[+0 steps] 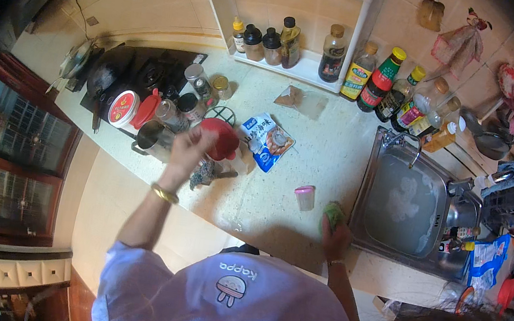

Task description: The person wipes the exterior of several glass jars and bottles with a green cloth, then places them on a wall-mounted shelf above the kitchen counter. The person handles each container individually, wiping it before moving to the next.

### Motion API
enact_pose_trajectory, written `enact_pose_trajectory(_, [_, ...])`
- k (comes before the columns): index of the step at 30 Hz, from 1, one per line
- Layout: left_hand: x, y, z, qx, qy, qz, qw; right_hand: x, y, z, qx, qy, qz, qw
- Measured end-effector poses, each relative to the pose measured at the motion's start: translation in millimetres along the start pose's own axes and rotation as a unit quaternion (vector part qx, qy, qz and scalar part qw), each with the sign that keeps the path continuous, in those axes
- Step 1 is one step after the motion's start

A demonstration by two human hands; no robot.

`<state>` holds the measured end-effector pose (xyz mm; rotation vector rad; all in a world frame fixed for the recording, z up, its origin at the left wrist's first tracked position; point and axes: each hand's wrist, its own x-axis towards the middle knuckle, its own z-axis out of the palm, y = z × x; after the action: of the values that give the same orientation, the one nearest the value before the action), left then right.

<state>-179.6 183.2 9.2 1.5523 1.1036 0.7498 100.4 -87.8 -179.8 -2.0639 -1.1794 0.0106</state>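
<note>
My left hand (190, 149), blurred and wearing a gold bangle, is at the left edge of a red lid (221, 140) on a translucent container (242, 162). Whether its fingers grip the lid is not clear. In my right hand (338, 239) is a crumpled green cloth or scrubber (333, 214), low over the counter beside the sink. A small clear container with a pink lid (304, 197) stands left of that hand. Beyond the red lid lies a blue-and-white seasoning packet (266, 142). A small dark bundle (204, 174) rests near the counter's front edge.
A metal mug (155, 140), lidded jars (191, 105) and a white tub (123, 109) crowd the left, before the gas stove (152, 69). Sauce bottles (378, 84) line the wall. Cloudy, sudsy water fills the sink (404, 204). A plastic bag (301, 102) lies behind.
</note>
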Motion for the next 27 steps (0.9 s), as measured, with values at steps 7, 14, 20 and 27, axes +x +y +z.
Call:
enact_pose_trajectory(7, [-47.2,-69.5,75.6,-0.218,0.076,-0.156,0.96,9.7,-12.5,-9.4,0.027,-0.047,0.061,0.997])
enact_pose_trajectory(14, [-22.0,-79.0,92.2,-0.293,0.095,-0.24,0.921,14.1,-20.4,-16.7,0.063,-0.028,0.039,0.997])
enact_pose_trajectory(20, [-30.4,-81.9,81.5,-0.338,0.107,-0.13,0.926,17.0,-28.9,-25.0,0.096,-0.046,0.061,0.992])
enact_pose_trajectory(27, [-24.8,-8.0,58.3,-0.316,0.066,0.007,0.947,16.7,-28.1,-25.2,0.093,-0.068,0.067,0.991])
